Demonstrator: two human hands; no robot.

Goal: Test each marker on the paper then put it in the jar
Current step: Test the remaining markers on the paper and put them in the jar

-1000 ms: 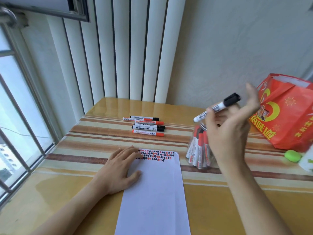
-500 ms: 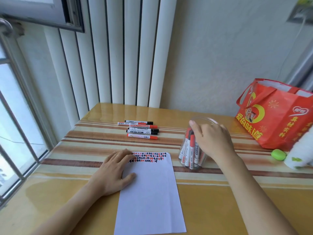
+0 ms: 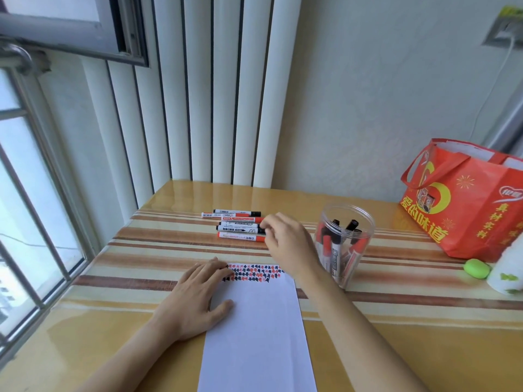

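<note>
Beside clear round jar (image 3: pixel 346 239), slim markers (image 3: pixel 236 226)

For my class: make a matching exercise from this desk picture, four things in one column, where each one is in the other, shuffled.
Things:
1. jar
2. left hand
3. right hand
4. green object

Places:
A. at the caps of the loose markers
B. flat on the paper
C. in front of the red bag
D. right of the paper, with markers inside

Pairs: 1-D, 2-B, 3-A, 4-C
</note>
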